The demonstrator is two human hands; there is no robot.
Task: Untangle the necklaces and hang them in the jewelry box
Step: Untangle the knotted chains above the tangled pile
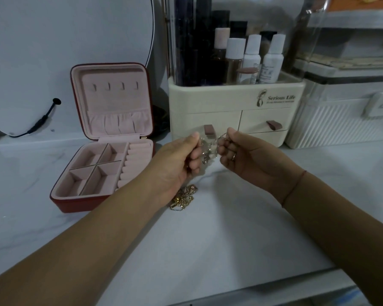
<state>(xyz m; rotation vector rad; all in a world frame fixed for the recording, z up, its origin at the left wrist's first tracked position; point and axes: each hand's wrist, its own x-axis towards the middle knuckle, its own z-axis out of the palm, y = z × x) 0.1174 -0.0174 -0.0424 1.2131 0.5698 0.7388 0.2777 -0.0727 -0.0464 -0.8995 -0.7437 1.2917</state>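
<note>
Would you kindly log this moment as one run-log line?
phase: untangling | left hand + right hand: pinch silvery tangle | gold tangle: on counter | jewelry box: open, hooks bare

Up in the air, the silvery necklace tangle [209, 151]; gold chains [184, 198] heaped near the red jewelry box [117, 102], open, lid upright, pink lining, four hooks [115, 86].

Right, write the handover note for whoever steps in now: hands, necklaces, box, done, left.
The left hand and the right hand each pinch one side of the silver tangle, held above the counter.
The gold chains lie heaped on the counter under the left hand.
The box stands open to the left, its hooks bare.
Done: nothing hung.
Left: untangle both lots, hang them.
</note>
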